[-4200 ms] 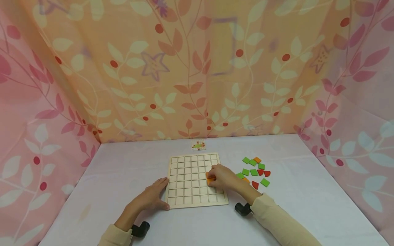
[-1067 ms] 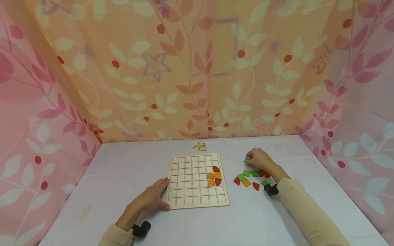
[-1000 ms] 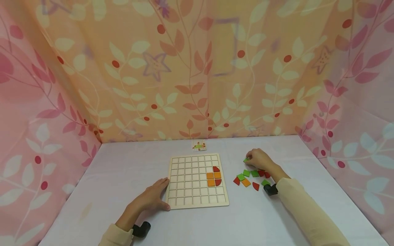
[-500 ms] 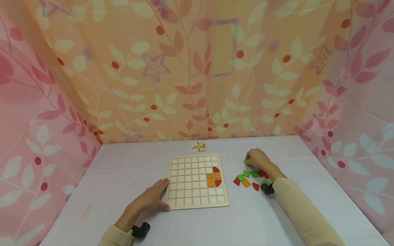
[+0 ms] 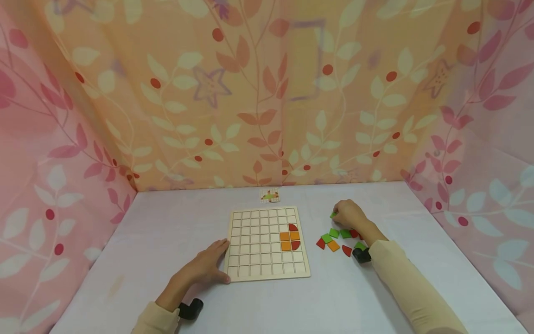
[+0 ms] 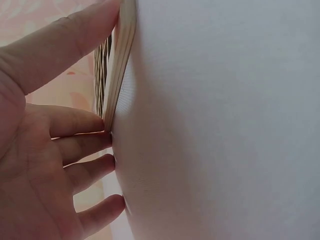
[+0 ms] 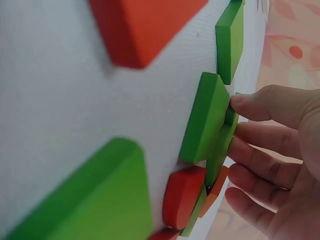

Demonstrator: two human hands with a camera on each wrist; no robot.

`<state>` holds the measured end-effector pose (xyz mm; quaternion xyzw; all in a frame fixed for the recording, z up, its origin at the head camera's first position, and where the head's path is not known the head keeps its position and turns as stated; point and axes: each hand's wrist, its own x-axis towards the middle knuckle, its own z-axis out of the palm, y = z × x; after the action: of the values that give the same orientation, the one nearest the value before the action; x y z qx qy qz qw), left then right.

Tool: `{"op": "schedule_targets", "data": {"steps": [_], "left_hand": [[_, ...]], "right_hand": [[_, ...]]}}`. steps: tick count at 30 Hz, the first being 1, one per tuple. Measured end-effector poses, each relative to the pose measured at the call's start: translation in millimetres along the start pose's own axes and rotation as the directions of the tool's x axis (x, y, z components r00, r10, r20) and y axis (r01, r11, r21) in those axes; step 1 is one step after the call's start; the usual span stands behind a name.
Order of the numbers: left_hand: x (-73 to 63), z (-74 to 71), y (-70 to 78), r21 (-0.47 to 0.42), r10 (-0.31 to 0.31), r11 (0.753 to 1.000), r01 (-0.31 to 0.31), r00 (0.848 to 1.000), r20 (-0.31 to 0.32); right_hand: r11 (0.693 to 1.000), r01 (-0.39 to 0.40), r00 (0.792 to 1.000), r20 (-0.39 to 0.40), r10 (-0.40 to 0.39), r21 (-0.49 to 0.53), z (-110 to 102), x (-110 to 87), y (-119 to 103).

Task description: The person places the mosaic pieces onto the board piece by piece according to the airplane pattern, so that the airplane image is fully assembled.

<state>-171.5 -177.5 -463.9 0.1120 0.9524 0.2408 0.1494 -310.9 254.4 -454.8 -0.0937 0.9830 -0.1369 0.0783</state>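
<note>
A wooden grid board (image 5: 254,266) lies on the table, with red quarter-round tiles (image 5: 295,245) and orange square tiles (image 5: 285,246) set in cells at its right side. My left hand (image 5: 204,265) rests against the board's left edge, fingers fairly straight, thumb at the near corner; the left wrist view shows the fingertips touching the board's edge (image 6: 120,75). At the right, my right hand (image 5: 352,217) pinches a green square tile (image 5: 333,215) at the far end of the loose tiles. In the right wrist view, thumb and fingers (image 7: 272,107) partly hide that tile.
Loose green tiles (image 5: 334,233), red tiles (image 5: 346,250) and an orange tile (image 5: 333,246) lie right of the board; the right forearm covers some. A small pattern card (image 5: 269,195) lies behind the board. Patterned cloth (image 5: 258,93) stands around the table (image 5: 267,306).
My right hand has gone from an orange tile on the board rightward to the loose tiles, leaving orange and red tiles in cells. Over the last second both hands stay nearly still.
</note>
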Motion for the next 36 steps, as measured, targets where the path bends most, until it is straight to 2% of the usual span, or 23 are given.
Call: {"op": "schedule_targets", "data": {"steps": [12, 15, 25, 33, 36], "left_hand": [[-2.4, -3.4, 4.1, 0.001, -0.005, 1.000, 0.005, 1.000, -0.006], [-2.9, -2.0, 3.9, -0.003, -0.009, 1.000, 0.009, 1.000, -0.008], [-3.2, -1.2, 2.2, -0.002, -0.008, 1.000, 0.008, 1.000, -0.015], [-1.8, -0.9, 1.3, 0.002, -0.013, 1.000, 0.013, 1.000, -0.018], [-1.8, -0.1, 0.6, -0.002, -0.011, 1.000, 0.011, 1.000, -0.016]], "right_hand": [[0.998, 0.001, 0.999, -0.048, 0.002, 0.063, 1.9, -0.5, 0.5], [0.996, 0.038, 0.996, -0.084, -0.031, 0.086, 3.7, -1.9, -3.1], [0.957, 0.152, 0.979, -0.167, -0.113, 0.246, 11.4, -12.8, -31.3], [0.948, 0.137, 0.986, -0.133, -0.102, 0.289, 16.4, -19.3, -54.8], [0.940, 0.161, 0.983, -0.139, -0.124, 0.299, 17.7, -22.2, -62.5]]}}
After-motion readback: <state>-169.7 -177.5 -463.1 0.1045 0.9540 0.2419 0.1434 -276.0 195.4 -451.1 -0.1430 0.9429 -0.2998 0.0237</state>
